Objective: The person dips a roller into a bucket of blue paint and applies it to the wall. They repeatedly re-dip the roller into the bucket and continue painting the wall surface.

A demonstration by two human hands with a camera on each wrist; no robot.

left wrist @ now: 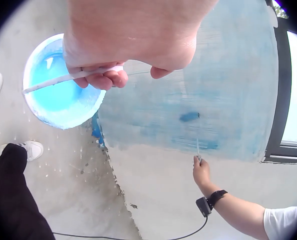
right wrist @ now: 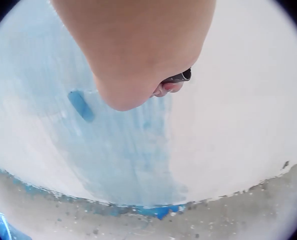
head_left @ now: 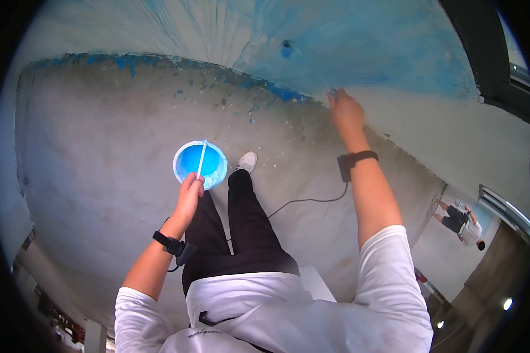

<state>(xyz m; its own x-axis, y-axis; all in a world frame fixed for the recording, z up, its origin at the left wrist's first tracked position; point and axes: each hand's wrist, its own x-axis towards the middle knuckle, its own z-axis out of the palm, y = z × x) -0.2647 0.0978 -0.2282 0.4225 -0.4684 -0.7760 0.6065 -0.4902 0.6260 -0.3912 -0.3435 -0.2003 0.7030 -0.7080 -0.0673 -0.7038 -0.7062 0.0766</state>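
Note:
My left hand [head_left: 189,191] grips the thin white handle [head_left: 202,157] of a white bucket [head_left: 223,169], fingers curled round it in the left wrist view. Bright blue paint [left wrist: 53,97] lies inside the bucket, which hangs over the floor by my legs. Stretched up and to the right, my right hand [head_left: 348,116] grips the dark handle [right wrist: 181,76] of a paint roller. Its blue roller head [left wrist: 190,117] lies against the wall [head_left: 359,53], within a patch of streaky light blue. In the right wrist view the hand hides much of the handle.
Below the painted part runs a chipped wall edge [left wrist: 116,180] with blue flakes along the grey floor [head_left: 100,129]. A dark window frame [left wrist: 275,125] stands at the right. A black cable [head_left: 306,201] trails from my right wrist. Another person [head_left: 470,229] stands far right.

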